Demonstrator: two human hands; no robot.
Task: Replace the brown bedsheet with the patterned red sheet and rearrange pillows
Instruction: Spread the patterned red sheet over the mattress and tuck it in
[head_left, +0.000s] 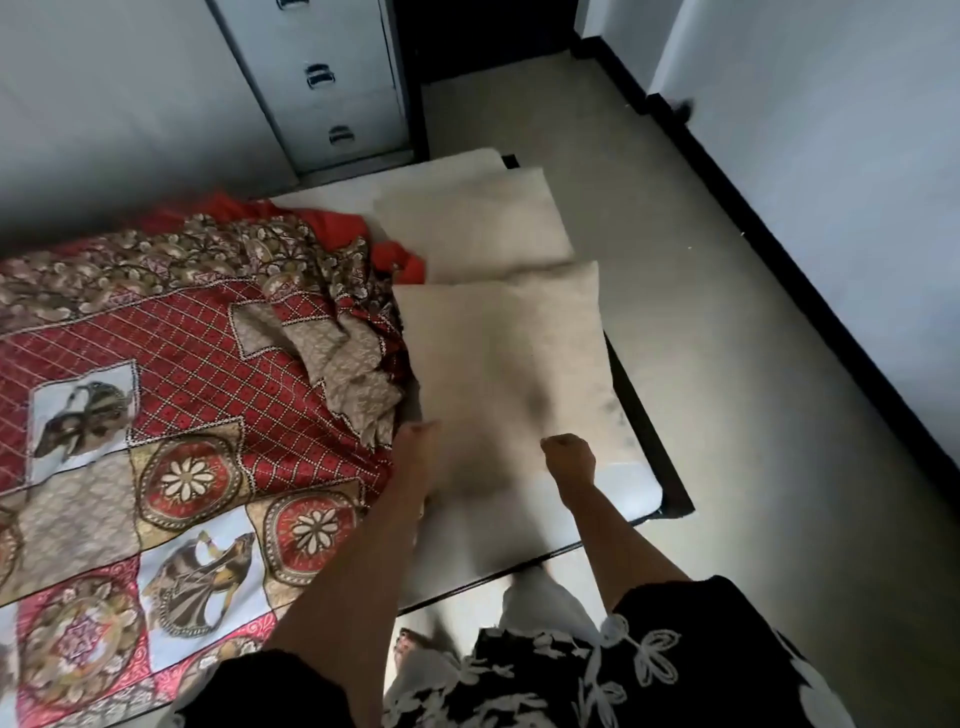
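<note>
The patterned red sheet (197, 395) covers the left part of the bed and is bunched in folds beside the pillows. Two cream pillows lie at the bed's right end: the far pillow (472, 228) and the near pillow (498, 353). My left hand (415, 447) is curled at the near pillow's left edge and seems to grip it. My right hand (569, 457) is a closed fist over the same pillow, with nothing visible in it. The near pillow's lower end is blurred. No brown sheet is in view.
Bare white mattress (631, 493) shows at the bed's corner, on a dark frame. A grey drawer cabinet (332, 88) stands behind the bed against the wall. Pale floor (727, 364) runs along the bed's right side to a wall with a dark skirting.
</note>
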